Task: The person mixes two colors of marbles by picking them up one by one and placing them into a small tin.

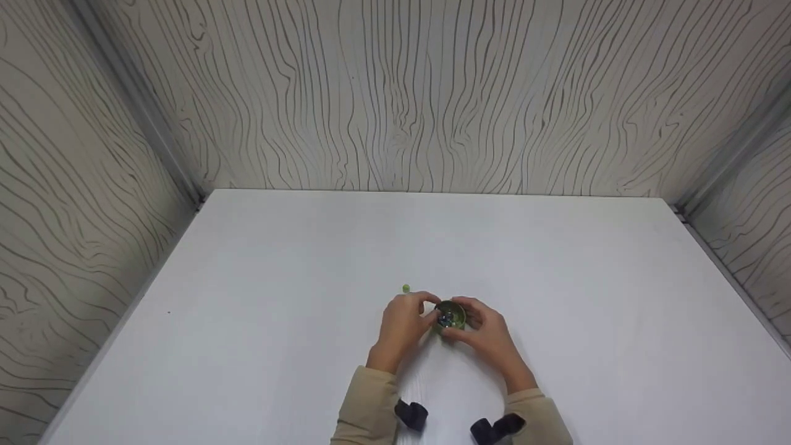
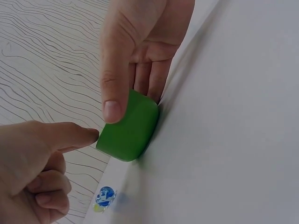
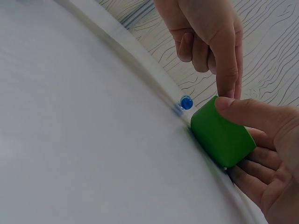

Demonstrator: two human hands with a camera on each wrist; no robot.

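Observation:
A small green cup point(image 1: 458, 322) stands on the white table, with shiny blue and clear glass marbles point(image 1: 446, 318) inside. My right hand point(image 1: 488, 334) holds it from the right, thumb on the near side and fingers round the far side. At the cup's left rim, my left hand point(image 1: 401, 324) has its thumb and index finger at the opening, other fingers curled. The rim hides those fingertips in both wrist views, so I cannot tell whether they pinch anything. A blue marble point(image 3: 186, 102) lies on the table beyond the left hand.
Near the left hand a small green marble-like piece point(image 1: 406, 288) lies on the white table point(image 1: 278, 278). Wood-grain patterned panels point(image 1: 401, 93) rise behind the table and at both sides. Dark straps with cameras point(image 1: 413, 415) sit on the wrists.

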